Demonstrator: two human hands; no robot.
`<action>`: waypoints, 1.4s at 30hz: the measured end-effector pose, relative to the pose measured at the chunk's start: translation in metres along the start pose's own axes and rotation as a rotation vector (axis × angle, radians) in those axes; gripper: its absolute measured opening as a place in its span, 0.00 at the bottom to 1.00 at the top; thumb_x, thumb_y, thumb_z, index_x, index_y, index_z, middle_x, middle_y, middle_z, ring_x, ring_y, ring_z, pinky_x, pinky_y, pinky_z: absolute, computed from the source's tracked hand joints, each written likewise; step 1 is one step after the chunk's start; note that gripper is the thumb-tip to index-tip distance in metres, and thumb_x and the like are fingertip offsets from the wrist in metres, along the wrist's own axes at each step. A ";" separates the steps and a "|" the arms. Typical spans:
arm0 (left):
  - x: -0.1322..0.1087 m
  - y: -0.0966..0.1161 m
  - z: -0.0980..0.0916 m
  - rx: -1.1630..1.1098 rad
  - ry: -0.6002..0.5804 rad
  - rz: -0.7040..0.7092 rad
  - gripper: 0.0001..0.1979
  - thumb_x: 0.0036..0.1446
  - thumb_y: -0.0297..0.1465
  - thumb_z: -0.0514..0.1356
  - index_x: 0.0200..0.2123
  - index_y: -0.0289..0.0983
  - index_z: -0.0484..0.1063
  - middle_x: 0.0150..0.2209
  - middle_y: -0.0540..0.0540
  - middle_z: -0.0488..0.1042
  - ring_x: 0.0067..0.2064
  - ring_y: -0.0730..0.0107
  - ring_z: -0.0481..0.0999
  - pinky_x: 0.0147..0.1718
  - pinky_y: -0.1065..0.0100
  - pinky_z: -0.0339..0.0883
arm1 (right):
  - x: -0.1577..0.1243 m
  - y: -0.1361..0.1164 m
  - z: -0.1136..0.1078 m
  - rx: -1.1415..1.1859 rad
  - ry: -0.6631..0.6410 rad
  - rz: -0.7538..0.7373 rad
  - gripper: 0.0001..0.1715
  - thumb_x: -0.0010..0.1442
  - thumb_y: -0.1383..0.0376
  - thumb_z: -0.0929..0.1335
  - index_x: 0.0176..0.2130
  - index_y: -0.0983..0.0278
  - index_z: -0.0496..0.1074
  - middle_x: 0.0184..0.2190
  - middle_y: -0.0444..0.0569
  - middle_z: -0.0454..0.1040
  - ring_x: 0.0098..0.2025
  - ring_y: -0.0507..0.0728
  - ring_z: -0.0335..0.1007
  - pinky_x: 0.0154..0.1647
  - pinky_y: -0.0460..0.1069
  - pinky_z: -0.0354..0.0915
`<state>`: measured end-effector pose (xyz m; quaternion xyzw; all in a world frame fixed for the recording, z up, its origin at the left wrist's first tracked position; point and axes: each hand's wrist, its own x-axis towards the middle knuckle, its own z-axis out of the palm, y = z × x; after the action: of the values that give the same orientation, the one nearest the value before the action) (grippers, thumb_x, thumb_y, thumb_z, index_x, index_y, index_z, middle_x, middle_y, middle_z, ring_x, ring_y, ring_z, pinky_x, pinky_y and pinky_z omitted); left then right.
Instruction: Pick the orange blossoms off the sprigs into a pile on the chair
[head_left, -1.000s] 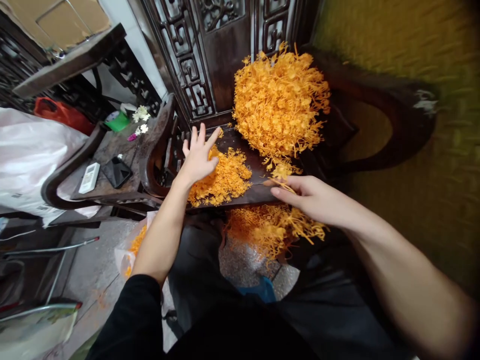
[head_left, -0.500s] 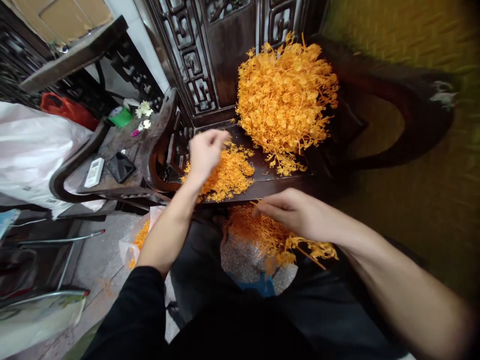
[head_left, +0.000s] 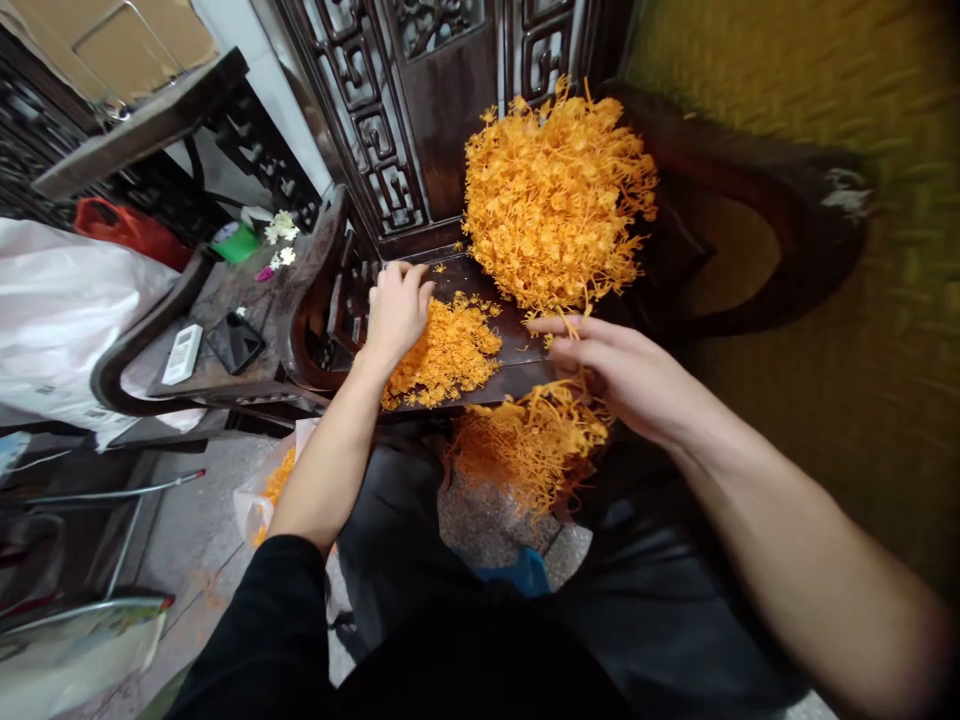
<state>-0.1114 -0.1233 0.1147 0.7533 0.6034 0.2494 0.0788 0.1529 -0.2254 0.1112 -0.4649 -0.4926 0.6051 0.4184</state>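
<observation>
A large bunch of orange flower-like sprigs (head_left: 555, 200) rests on the dark wooden seat (head_left: 517, 380). At its lower edge is my right hand (head_left: 615, 365), fingers stretched and thumb apart, with a thin orange sprig against the fingers. My left hand (head_left: 397, 310) hovers over the left side of a smaller pile of orange flower heads (head_left: 454, 350), its fingers loosely bent and apart, holding nothing visible. Below the seat edge, between my knees, lies a heap of orange stems (head_left: 525, 450). I cannot see what supports that heap.
To the left, a small wooden side table (head_left: 225, 310) bears a white remote-like device (head_left: 182, 354), a black tray-like object (head_left: 236, 342), a green roll (head_left: 236, 242) and white flowers (head_left: 281, 228). A white bag (head_left: 259, 500) with orange bits stands on the floor. A curved armrest (head_left: 810, 250) is at right.
My right hand has moved up from the stem heap to the big bunch, and the stem it held has left it. My left hand's fingers have loosened over the small pile.
</observation>
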 end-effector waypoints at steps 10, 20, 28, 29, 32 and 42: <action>-0.069 0.079 0.010 -0.863 -0.513 0.013 0.14 0.60 0.41 0.68 0.41 0.36 0.79 0.31 0.46 0.80 0.31 0.70 0.78 0.32 0.69 0.70 | -0.001 -0.006 0.005 0.100 0.106 -0.112 0.33 0.47 0.60 0.83 0.51 0.63 0.79 0.30 0.44 0.77 0.27 0.51 0.72 0.29 0.48 0.72; -0.069 0.074 -0.009 -0.874 -0.587 -0.074 0.17 0.61 0.45 0.65 0.30 0.37 0.76 0.22 0.53 0.65 0.22 0.77 0.61 0.21 0.72 0.52 | 0.003 -0.002 0.005 -0.118 0.130 -0.204 0.19 0.49 0.52 0.82 0.36 0.61 0.84 0.32 0.49 0.82 0.31 0.56 0.78 0.33 0.52 0.75; -0.071 0.072 -0.028 -1.012 -0.476 -0.254 0.16 0.51 0.42 0.71 0.23 0.37 0.74 0.21 0.51 0.69 0.22 0.79 0.61 0.21 0.72 0.51 | 0.022 -0.006 0.011 -0.255 0.116 -0.250 0.17 0.51 0.61 0.80 0.41 0.65 0.83 0.32 0.48 0.82 0.31 0.53 0.76 0.37 0.50 0.74; -0.070 0.068 -0.036 -1.049 -0.457 -0.287 0.16 0.49 0.41 0.71 0.23 0.37 0.73 0.21 0.51 0.69 0.21 0.79 0.61 0.20 0.72 0.52 | 0.024 -0.007 0.007 -0.254 0.151 -0.240 0.18 0.50 0.62 0.80 0.41 0.66 0.83 0.31 0.48 0.82 0.31 0.53 0.75 0.37 0.50 0.73; -0.067 0.048 -0.061 -1.157 -0.285 -0.331 0.15 0.50 0.40 0.69 0.22 0.39 0.70 0.14 0.55 0.61 0.15 0.80 0.55 0.19 0.70 0.55 | 0.029 -0.007 -0.012 -0.224 0.312 -0.214 0.21 0.47 0.63 0.81 0.42 0.66 0.83 0.29 0.47 0.80 0.28 0.52 0.74 0.34 0.50 0.71; -0.071 0.017 -0.067 -1.214 -0.175 -0.294 0.21 0.55 0.47 0.72 0.34 0.39 0.69 0.21 0.57 0.66 0.18 0.81 0.62 0.19 0.74 0.59 | 0.110 0.003 0.032 -0.257 0.160 -0.062 0.09 0.52 0.69 0.80 0.34 0.64 0.80 0.28 0.51 0.82 0.33 0.60 0.82 0.41 0.56 0.77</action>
<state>-0.1386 -0.2073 0.1601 0.5011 0.4428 0.4714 0.5750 0.0979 -0.1266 0.0946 -0.5460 -0.5452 0.4848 0.4119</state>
